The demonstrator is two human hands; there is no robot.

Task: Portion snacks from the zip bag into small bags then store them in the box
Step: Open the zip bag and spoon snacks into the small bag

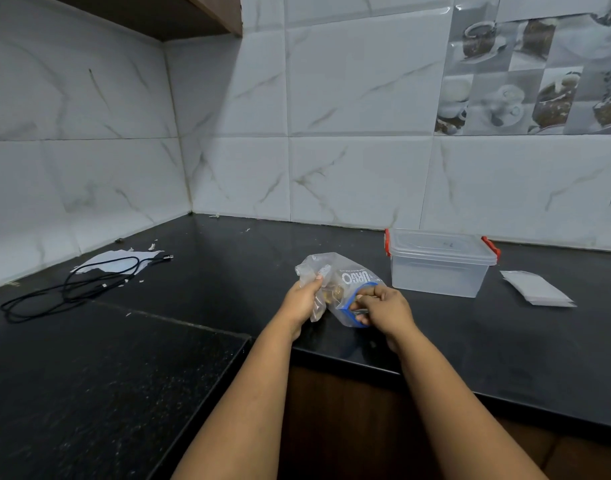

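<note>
Nearest to me are my two forearms, reaching out over the front edge of the black counter (505, 358). Going left to right from there: my left hand (302, 299) is curled round the left side of the zip bag (345, 289), thumb and fingers pinching crumpled clear plastic near its bottom end, so the bag is held just above the counter and not lying flat. Through the plastic I can make out a few brownish snacks (333, 294), gathered close to that hand. My right hand (383, 308) is at the blue zip strip, fingers bent in tight and pinching it; whether the seal is already parted there I cannot tell, since the knuckles cover the mouth.

I judge this to be the very first step: getting the zip bag open. Nothing looks portioned yet. The next move calls for a firm pull apart at the strip while the left hand steadies the body of the bag, keeping the mouth up so the snacks do not spill.

Further right stands the box (439, 265), clear plastic with red clips, its lid on, well apart from the hands. Right again, a flat stack of small bags (538, 289) lies untouched on the counter, near the box. Those will need fetching, and the lid unclipping.
</note>
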